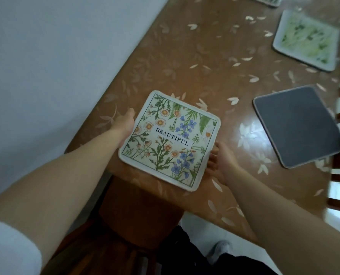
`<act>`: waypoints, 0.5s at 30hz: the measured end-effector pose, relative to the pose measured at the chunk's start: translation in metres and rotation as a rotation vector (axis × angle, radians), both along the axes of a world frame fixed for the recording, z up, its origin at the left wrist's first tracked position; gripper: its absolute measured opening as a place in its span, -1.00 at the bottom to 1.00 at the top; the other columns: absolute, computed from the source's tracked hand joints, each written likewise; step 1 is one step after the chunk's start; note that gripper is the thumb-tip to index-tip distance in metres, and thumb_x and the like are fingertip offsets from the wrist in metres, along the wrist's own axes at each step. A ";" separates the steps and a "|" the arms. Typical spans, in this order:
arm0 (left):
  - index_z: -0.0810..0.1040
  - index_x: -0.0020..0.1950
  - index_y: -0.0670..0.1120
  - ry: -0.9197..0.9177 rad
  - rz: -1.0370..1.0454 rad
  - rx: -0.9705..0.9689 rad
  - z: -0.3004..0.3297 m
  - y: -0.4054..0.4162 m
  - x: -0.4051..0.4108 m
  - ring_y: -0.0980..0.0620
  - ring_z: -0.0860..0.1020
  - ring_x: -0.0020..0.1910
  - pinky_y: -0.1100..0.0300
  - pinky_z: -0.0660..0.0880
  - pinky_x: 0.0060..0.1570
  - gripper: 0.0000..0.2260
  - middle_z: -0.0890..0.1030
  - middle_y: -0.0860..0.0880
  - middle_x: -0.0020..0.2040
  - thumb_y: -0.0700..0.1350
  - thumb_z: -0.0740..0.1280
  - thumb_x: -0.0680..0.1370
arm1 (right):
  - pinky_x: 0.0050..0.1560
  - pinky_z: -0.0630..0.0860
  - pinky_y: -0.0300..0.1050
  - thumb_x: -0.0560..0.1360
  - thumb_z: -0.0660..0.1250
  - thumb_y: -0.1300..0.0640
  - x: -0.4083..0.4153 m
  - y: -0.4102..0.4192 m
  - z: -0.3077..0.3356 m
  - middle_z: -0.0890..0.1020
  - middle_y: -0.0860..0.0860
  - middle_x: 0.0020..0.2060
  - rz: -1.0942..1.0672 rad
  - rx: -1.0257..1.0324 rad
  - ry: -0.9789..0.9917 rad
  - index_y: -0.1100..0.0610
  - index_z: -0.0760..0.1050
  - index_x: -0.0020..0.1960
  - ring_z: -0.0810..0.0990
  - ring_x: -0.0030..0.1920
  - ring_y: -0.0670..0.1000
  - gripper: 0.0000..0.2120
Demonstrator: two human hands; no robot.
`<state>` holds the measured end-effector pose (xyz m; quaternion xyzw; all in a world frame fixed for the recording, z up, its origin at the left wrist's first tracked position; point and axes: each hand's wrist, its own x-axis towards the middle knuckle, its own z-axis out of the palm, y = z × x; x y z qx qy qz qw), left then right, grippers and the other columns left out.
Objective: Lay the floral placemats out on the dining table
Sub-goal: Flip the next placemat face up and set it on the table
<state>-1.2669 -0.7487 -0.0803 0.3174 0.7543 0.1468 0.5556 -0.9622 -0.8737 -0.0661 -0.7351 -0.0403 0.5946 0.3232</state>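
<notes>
floral placemat [169,139] flat on surface [214,62] at near end | between left hand [125,124] and right hand [220,161], both grips open, flanking opposite edges | square (no long axis) | left touching, nearer

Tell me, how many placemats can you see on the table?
4: the floral one between both hands, a grey face-down one to its right, a green one beyond, another cut off at top.

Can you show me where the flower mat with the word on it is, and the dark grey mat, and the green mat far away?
Flower mat [169,139], head view: on the BEAUTIFUL label at its middle.
Dark grey mat [298,126], head view: middle of its plain surface.
Green mat [306,39], head view: middle of its blurry leafy print.
</notes>
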 end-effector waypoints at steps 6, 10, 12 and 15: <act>0.56 0.33 -0.17 -0.032 -0.028 -0.002 -0.006 0.000 -0.003 -0.18 0.62 0.12 -0.13 0.54 0.18 -0.27 0.67 -0.16 0.15 0.40 0.04 0.55 | -0.20 0.59 0.03 0.62 0.26 -0.08 -0.004 0.001 0.006 0.72 0.02 -0.42 -0.004 0.010 -0.027 0.15 0.62 -0.05 0.65 -0.40 0.03 -0.68; 0.58 0.26 -0.14 -0.054 -0.038 0.004 -0.008 0.001 -0.004 -0.15 0.64 0.07 -0.06 0.56 0.06 -0.31 0.69 -0.13 0.09 0.40 0.05 0.54 | -0.08 0.56 0.11 0.63 0.26 -0.08 -0.004 0.000 0.006 0.73 0.07 -0.37 0.010 0.003 -0.036 0.17 0.61 -0.08 0.63 -0.30 0.10 -0.66; 0.61 0.12 -0.10 -0.068 -0.043 0.015 -0.007 0.001 -0.003 -0.10 0.67 -0.02 0.01 0.56 -0.09 -0.38 0.72 -0.08 -0.03 0.39 0.07 0.56 | 0.00 0.59 0.11 0.64 0.24 -0.09 -0.003 -0.001 0.009 0.76 0.11 -0.29 0.014 -0.006 -0.038 0.17 0.64 -0.03 0.69 -0.19 0.16 -0.64; 0.61 -0.03 -0.03 -0.039 -0.076 0.039 -0.006 0.001 -0.001 -0.10 0.66 0.01 -0.09 0.56 0.13 -0.44 0.71 -0.06 -0.02 0.40 0.07 0.55 | 0.30 0.58 0.25 0.66 0.18 -0.16 -0.002 -0.003 0.017 0.78 0.24 0.00 0.016 -0.034 -0.030 0.16 0.66 0.09 0.71 0.10 0.29 -0.55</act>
